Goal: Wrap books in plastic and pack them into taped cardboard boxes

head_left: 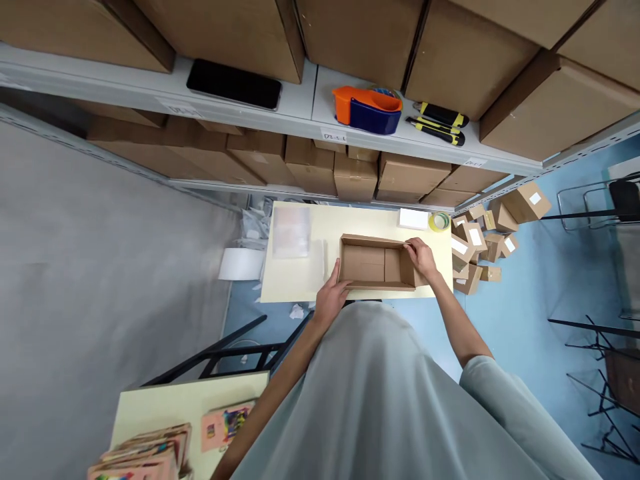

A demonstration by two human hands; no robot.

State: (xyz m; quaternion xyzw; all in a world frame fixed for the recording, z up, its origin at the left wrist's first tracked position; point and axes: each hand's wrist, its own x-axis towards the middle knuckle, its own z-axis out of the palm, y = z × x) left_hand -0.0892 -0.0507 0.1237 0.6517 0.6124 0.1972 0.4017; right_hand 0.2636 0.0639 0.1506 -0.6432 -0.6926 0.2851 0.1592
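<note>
An open cardboard box [364,263] lies on the pale yellow table [290,283], its inside bare and facing up. My left hand [331,297] grips the box at its left end, with fingers along the near corner. At the right end, my right hand [421,257] pinches the far right edge of the wall, where a flap stands out to the side. To the left of the box lies a stack of clear plastic sheets or bags [291,232]. A white box [413,219] and a roll of yellow tape [440,221] sit beyond my right hand.
Above the table runs a grey shelf [300,107] with cardboard boxes, a black phone [234,84], an orange and blue tape dispenser [367,110] and box cutters [440,123]. Small sealed parcels [470,243] pile up on the right. Pink printed packs [145,457] lie on a table behind left.
</note>
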